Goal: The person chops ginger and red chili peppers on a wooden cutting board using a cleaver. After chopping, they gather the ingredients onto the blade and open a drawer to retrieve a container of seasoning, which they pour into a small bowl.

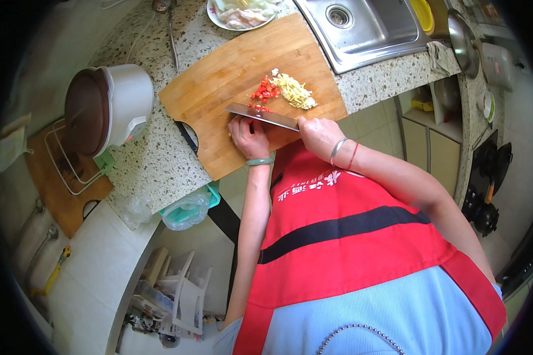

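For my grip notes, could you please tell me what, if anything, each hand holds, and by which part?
The right hand holds the knife by its handle end. Whether the left hand, beside the blade, holds anything cannot be told.

Single head view, left of a side-by-side fisheye pair; looks steeply down past the wearer's own front, upright, unmirrored; closest to lens: blue shirt [373, 307] and red apron [343, 248], filling lower middle and right; forearms [253, 207] run up-frame to left hand [250, 139] and right hand [321, 138], above centre; cutting board [219, 100] beyond torso, in upper middle, seen from overhead, lying aslant; sink [388, 18] clipped by top edge; field very wide, taking in cooker [109, 109] at left and dark pans [487, 220] near right rim; counter [145, 171] edges bow outward; corners black.
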A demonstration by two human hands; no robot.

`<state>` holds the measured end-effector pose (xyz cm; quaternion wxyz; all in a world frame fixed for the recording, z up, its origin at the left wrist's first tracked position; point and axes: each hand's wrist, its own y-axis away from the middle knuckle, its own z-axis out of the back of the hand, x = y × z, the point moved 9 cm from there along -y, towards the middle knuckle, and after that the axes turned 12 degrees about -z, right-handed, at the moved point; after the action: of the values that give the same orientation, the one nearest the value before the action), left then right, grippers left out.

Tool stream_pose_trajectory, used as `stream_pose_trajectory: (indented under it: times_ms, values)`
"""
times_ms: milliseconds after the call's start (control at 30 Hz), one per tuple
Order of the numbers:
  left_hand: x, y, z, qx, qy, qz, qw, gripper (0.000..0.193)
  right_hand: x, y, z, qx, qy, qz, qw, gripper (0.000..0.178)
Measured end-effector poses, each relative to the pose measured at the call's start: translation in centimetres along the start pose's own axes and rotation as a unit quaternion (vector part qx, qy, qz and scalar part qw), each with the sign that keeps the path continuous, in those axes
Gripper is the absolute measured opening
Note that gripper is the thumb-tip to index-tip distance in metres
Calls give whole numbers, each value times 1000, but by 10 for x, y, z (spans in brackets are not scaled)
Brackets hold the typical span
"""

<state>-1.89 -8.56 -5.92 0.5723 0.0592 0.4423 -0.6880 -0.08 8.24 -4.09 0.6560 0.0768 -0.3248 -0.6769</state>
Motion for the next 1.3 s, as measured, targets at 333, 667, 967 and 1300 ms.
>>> stream_pose_trajectory:
  times_ms: [333, 667, 967, 1300]
  values:
    - [2, 0, 1, 5, 34, 11, 999, 14, -10, -4, 23, -33, -9, 9, 999, 14]
    - [2, 4, 2, 0, 32, 6, 999, 14, -16, 21, 11, -5, -19, -2, 1000, 16]
    - [-1, 0, 3, 10, 32, 2, 999, 13, -7, 23, 11, 80, -9, -35, 996, 13]
    - [7, 9, -1, 38, 5, 21, 999, 13, 2, 20, 7, 66, 7, -55, 996, 12]
